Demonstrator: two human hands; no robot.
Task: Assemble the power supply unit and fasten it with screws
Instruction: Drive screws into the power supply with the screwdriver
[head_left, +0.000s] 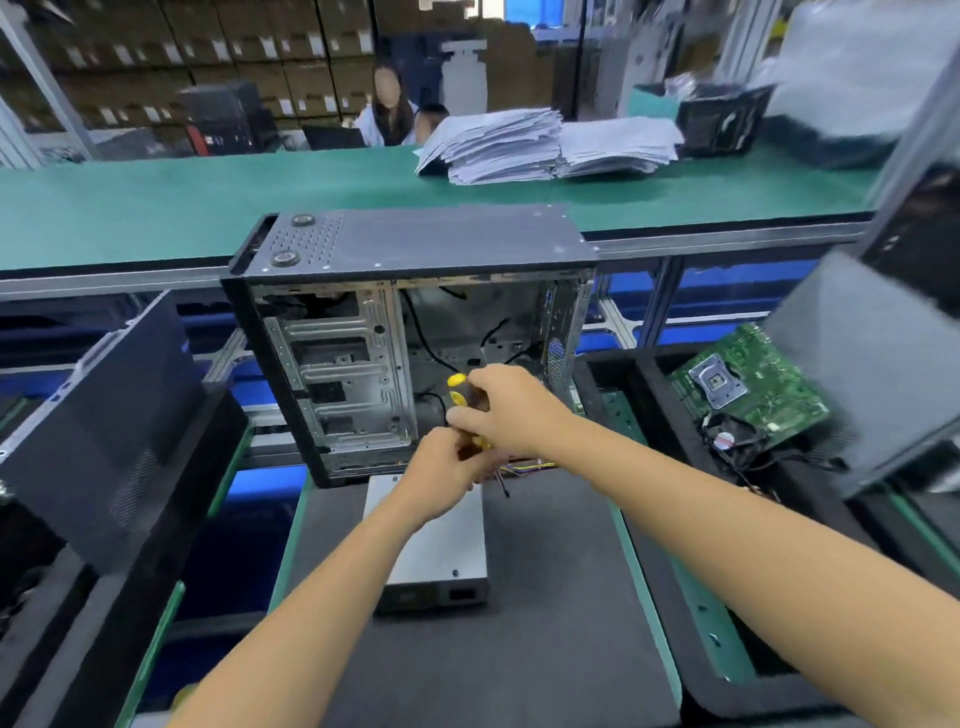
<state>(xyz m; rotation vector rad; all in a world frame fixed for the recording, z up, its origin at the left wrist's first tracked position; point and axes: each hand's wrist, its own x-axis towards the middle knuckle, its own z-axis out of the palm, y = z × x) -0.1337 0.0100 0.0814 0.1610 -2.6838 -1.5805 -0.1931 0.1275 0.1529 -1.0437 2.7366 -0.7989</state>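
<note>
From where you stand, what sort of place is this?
Most likely a computer assembly line. An open black metal computer case stands on a dark padded tray, a green circuit board lies in the next tray, and a long green conveyor belt runs behind, with stacked cardboard boxes beyond.

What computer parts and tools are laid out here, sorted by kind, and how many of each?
Open computer case: 1
Silver power supply unit: 1
Green motherboard: 1
Yellow-handled screwdriver, gripped by the right hand, with the left hand just below it: 1
Stacks of paper: 2
Total: 6
</note>
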